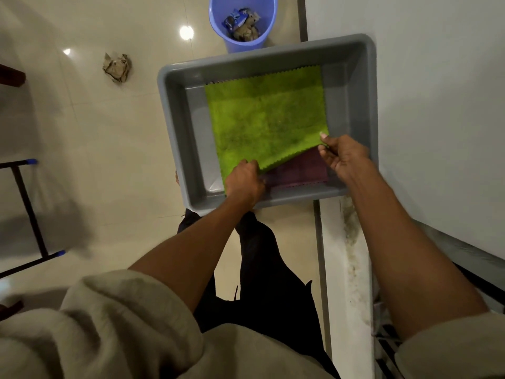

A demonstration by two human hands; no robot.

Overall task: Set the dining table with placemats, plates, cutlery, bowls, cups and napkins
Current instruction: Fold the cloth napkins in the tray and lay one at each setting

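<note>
A lime-green cloth placemat [265,116] with zigzag edges lies in a grey plastic tub [185,127] on the floor. My left hand [244,180] pinches its near left corner. My right hand [343,157] pinches its near right corner, and that near edge is lifted. Underneath, a dark purple cloth [300,170] shows at the tub's near side. Anything deeper in the tub is hidden by the cloths.
A blue bin [243,20] with crumpled waste stands just beyond the tub. A crumpled paper ball [117,67] lies on the beige tiled floor to the left. Black metal frame legs [26,203] stand far left. A white wall [437,105] runs along the right.
</note>
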